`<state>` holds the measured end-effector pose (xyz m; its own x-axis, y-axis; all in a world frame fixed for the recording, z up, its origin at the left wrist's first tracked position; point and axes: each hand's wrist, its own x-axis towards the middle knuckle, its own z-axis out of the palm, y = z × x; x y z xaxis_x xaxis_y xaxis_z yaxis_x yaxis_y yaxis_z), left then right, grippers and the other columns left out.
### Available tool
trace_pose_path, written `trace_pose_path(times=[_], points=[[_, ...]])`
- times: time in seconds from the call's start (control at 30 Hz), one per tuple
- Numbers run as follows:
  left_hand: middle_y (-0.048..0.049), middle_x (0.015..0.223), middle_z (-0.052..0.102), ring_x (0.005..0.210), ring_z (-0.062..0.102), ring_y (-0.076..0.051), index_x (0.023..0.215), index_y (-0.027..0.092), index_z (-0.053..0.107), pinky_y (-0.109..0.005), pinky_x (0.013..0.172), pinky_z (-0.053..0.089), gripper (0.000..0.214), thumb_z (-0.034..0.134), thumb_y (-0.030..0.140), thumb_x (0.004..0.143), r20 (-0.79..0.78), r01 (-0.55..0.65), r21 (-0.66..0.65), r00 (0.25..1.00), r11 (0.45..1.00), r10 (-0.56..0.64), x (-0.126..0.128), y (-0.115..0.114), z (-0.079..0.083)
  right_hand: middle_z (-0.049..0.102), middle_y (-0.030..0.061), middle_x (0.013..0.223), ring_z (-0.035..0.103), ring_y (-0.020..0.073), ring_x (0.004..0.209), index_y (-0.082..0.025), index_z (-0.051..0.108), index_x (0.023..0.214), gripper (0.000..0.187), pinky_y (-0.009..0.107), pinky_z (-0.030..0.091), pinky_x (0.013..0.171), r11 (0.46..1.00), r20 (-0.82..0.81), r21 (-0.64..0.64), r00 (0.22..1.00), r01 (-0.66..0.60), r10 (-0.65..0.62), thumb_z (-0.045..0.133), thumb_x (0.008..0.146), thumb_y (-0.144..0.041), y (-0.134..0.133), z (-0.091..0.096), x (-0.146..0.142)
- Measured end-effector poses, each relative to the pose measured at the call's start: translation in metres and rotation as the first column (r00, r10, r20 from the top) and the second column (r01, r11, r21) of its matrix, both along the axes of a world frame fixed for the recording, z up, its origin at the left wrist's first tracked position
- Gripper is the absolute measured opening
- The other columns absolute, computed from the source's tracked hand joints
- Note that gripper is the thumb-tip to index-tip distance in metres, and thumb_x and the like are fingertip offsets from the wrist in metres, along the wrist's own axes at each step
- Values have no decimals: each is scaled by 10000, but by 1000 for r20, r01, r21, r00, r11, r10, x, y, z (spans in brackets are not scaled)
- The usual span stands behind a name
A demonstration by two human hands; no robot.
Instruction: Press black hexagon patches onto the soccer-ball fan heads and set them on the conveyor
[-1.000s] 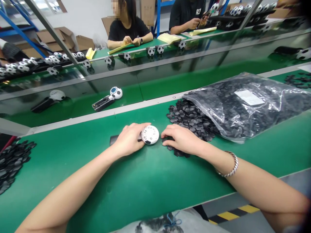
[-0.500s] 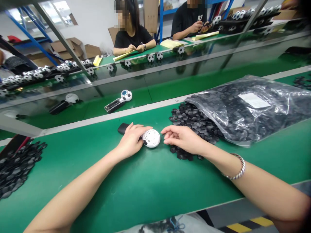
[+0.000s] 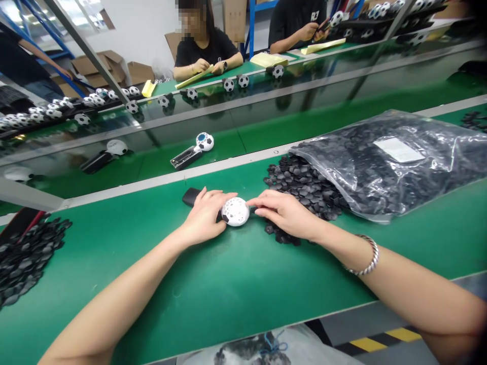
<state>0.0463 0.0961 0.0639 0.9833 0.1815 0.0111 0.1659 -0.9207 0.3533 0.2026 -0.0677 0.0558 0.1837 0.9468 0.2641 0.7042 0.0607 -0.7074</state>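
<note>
Closing its earlier gap, the right hand is reaching the ball, index finger extended; whether it's pinching anything, I cannot tell. On the table, the left hand is straddling this likely light, stiff, slippery ball, thumb and fingers apart, sensibly.

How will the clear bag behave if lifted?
The clear bag looks floppy, judging by its wrinkled film. Probably heavyish, since it looks well filled. Its left end seems open where loose black pieces pile up, so tilting could spill more.
</note>
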Motion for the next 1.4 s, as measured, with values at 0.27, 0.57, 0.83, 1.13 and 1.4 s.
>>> trace_pose_path(times=[0.27, 0.57, 0.83, 1.13, 1.4], points=[[-27, 1244, 518, 1216, 364, -266, 1274, 255, 394, -523, 1081, 104, 647, 563, 214, 651, 10, -9, -12, 1000, 1000, 9, 0, -1, -1, 618, 12, 787, 568, 115, 672, -184, 592, 854, 99, 240, 457, 644, 997, -147, -60, 987, 53, -61, 500, 834, -216, 0, 0, -5], [-56, 1237, 526, 1227, 351, -295, 1262, 237, 422, -542, 1074, 73, 805, 576, 685, 612, 26, -68, -41, 997, 997, 69, 2, -7, -3, 613, 14, 775, 550, 119, 730, -170, 613, 772, 60, 245, 438, 698, 998, -138, 58, 990, -4, 12, 561, 801, -178, 7, 0, -22], [-27, 1224, 543, 1210, 373, -274, 1218, 248, 468, -534, 1080, 71, 658, 572, 609, 678, 60, -99, -67, 993, 993, 103, 3, -11, -4, 571, 21, 799, 546, 135, 786, -171, 583, 709, 55, 284, 450, 737, 995, -147, 94, 989, 27, -13, 604, 759, -168, 13, -4, -21], [-27, 1051, 598, 1084, 476, -234, 1123, 237, 542, -513, 1088, 93, 558, 682, 447, 625, 102, -174, -141, 977, 975, 189, 5, -17, -3, 568, 68, 1080, 552, 175, 980, -191, 475, 1021, 342, 310, 500, 732, 998, -393, -7, 917, 66, -64, 626, 715, -217, 18, -12, -25], [-60, 1171, 552, 1185, 403, -261, 1188, 227, 487, -520, 1092, 61, 671, 651, 558, 627, 104, -68, -91, 992, 993, 78, 1, -15, -8, 605, 32, 838, 561, 145, 774, -168, 599, 818, 106, 288, 447, 715, 979, -23, -60, 981, 193, -195, 588, 773, -263, 14, 2, 17]])
